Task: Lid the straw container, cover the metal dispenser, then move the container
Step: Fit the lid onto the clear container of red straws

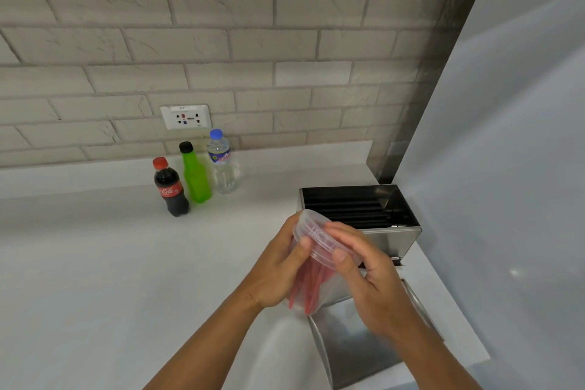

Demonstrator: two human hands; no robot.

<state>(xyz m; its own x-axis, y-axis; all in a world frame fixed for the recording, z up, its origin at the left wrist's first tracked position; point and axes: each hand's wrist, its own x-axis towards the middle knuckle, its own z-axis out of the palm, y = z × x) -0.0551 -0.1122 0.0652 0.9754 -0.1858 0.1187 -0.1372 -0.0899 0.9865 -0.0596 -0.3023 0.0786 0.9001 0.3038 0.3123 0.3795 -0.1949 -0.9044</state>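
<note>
Container: a clear plastic tub point(308, 291) sits just right of the frame's centre, held tilted above the white counter point(95, 263); its lower wall is half hidden by the palms.
Straws: red straws point(305, 288) show blurred through the tub wall; their number is hard to make out.
Lid: a clear round lid point(316, 239) lies on the tub's mouth, tipped toward the camera; whether it is fully seated cannot be told.
Left hand: the left hand point(278, 275) wraps the tub's left side, fingers curled on it, thumb on the lid's rim.
Right hand: the right hand point(370, 282) clamps the lid's right edge, fingers together over the top, thumb at the near rim.
Dispenser: an open metal box point(364, 215), right of centre, has dark straws inside; the hands hide its front left corner.
Metal cover: a steel sheet piece point(357, 348) lies at lower right, partly under the right forearm.
Bottles: a cola bottle point(171, 188), a green bottle point(194, 174) and a water bottle point(221, 165) stand left of centre by the wall.
Socket: a wall outlet point(185, 117) sits above them.
</note>
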